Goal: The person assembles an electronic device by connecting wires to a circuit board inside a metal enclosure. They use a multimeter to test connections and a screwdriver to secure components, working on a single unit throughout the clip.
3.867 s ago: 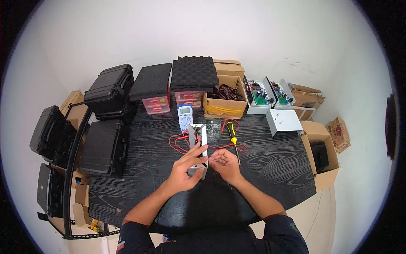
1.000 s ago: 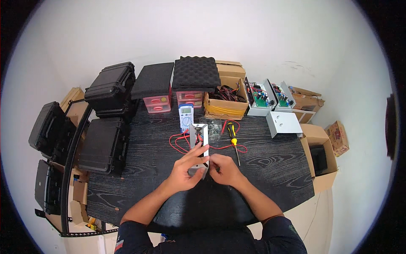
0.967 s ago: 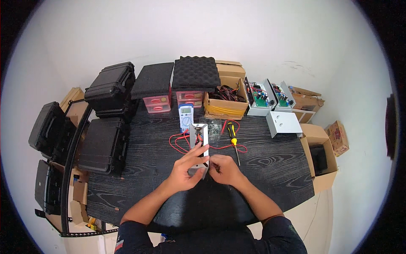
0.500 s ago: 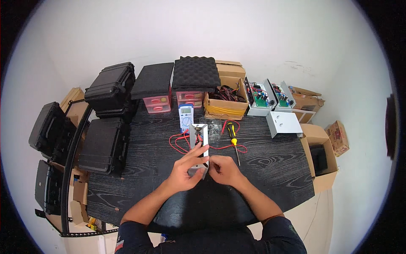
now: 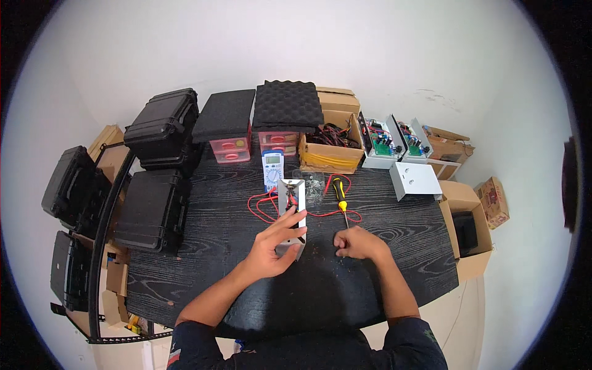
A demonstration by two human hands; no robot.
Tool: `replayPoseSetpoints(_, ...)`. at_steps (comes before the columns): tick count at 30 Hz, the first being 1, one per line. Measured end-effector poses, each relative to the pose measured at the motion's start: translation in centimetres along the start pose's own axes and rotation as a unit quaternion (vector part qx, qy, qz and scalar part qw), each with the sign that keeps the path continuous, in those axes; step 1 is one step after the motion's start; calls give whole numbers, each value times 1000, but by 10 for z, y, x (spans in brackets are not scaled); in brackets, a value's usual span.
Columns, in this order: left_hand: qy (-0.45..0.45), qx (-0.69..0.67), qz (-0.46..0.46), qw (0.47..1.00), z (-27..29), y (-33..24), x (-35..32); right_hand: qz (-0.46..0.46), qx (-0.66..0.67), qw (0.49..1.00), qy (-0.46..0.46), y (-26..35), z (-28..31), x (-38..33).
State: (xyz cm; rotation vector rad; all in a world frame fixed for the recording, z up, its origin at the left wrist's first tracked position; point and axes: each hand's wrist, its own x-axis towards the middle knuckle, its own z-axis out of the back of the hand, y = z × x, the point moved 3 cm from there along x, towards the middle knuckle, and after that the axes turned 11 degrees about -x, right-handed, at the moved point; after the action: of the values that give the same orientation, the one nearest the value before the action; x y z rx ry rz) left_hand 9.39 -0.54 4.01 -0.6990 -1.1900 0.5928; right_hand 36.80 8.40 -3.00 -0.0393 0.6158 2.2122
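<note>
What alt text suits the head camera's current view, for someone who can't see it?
A person's left hand holds a narrow, open metal housing on a dark table, while the curled right hand hides the tip of a yellow-and-black screwdriver. Behind are a multimeter and, further right, two open units with circuit boards.

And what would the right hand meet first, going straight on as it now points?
Pointing leftward, the right hand would probably meet the metal box under the left hand first; depth is unclear.
</note>
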Motion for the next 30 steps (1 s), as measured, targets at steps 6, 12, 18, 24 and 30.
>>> replayPoseSetpoints(6, -1, -11, 2, 1000, 0, 2, 0, -48, -12, 999, 4, -7, -17, -11)
replayPoseSetpoints(12, -3, -9, 2, 1000, 0, 1, 0, -27, -71, 995, -58, -7, -23, -19)
replayPoseSetpoints(18, -2, -7, -8, 1000, 0, 1, 0, -23, -50, 997, -53, -12, -24, -29)
replayPoseSetpoints(24, -3, -6, -5, 1000, 0, 0, 0, -3, -53, 997, -57, -2, -14, -21)
replayPoseSetpoints(30, -2, -2, 0, 1000, 0, 1, 0, -7, 73, 947, -313, 7, 43, 52)
